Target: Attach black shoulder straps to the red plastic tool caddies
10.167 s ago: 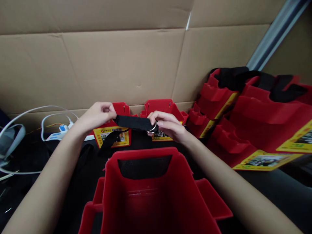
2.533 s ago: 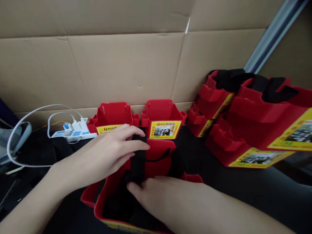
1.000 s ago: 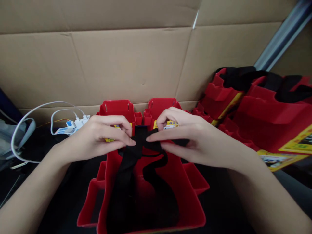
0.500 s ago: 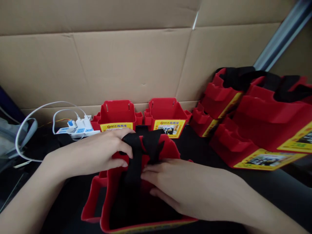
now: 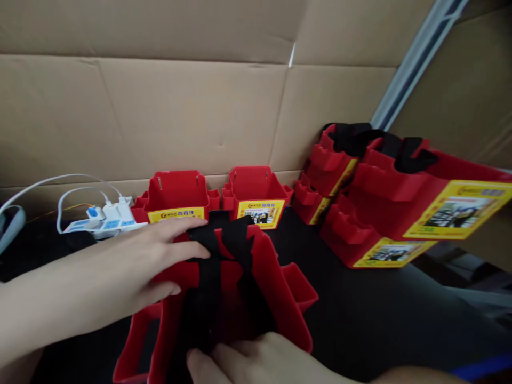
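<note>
A red plastic bin with small side pockets stands in front of me, tilted in view. A black strap loops over its far rim and hangs down inside. My left hand lies at the far left rim, two fingers stretched over the strap and the thumb apart from it. Lower down, my right hand reaches into the near part of the bin with curled fingers. Whatever those fingers close on is lost in the dark interior.
Two red bins with yellow labels, a left one and a right one, stand against the cardboard wall. Stacked red bins with black straps are at right. A white power strip with cables lies at left.
My right hand has moved from the far inner wall down toward the near part of the bin. My left fingers have loosened from their pinch on the strap. The view has shifted right.
</note>
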Action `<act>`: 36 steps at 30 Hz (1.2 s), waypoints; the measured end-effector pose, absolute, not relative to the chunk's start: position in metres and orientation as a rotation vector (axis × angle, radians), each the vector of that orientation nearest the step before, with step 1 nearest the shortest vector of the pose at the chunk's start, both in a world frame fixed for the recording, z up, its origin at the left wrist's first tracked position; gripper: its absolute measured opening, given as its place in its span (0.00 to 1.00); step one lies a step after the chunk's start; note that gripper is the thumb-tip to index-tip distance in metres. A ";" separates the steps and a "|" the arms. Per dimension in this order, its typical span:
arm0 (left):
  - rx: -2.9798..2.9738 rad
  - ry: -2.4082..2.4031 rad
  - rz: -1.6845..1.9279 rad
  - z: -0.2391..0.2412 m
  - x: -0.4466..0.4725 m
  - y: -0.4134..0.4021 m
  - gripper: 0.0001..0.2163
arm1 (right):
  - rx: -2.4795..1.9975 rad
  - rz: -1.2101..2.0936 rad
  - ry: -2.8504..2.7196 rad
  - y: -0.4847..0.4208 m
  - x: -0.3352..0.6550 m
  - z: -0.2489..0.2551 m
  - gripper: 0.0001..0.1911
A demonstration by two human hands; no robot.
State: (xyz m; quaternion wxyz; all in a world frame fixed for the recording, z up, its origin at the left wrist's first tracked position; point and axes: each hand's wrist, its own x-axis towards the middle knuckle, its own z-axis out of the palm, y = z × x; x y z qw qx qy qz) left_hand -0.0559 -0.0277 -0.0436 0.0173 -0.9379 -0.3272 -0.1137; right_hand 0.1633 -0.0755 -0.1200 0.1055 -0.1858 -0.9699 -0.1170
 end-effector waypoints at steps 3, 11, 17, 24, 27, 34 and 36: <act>-3.016 -1.014 -0.368 -0.052 -0.044 -0.021 0.18 | -0.649 -0.283 -2.931 -0.075 0.172 -0.116 0.07; -3.065 -1.050 -0.921 -0.076 -0.006 0.021 0.11 | -1.150 -0.030 -2.818 -0.080 0.234 -0.087 0.21; -3.001 -1.061 -1.017 -0.118 0.023 0.036 0.17 | -1.306 -0.075 -2.737 -0.061 0.269 -0.085 0.21; -2.945 -1.090 -0.744 -0.192 0.029 0.027 0.22 | -1.263 -0.274 -2.759 -0.032 0.288 -0.094 0.12; -2.731 -1.070 -0.775 -0.195 0.032 0.040 0.23 | -1.258 -0.308 -2.752 -0.022 0.291 -0.098 0.09; -2.524 -1.069 -0.713 -0.129 0.068 0.109 0.20 | -1.341 -0.339 -2.742 -0.010 0.287 -0.097 0.11; -2.543 -1.074 -0.711 -0.118 0.073 0.123 0.13 | -1.341 -0.352 -2.740 -0.008 0.287 -0.098 0.11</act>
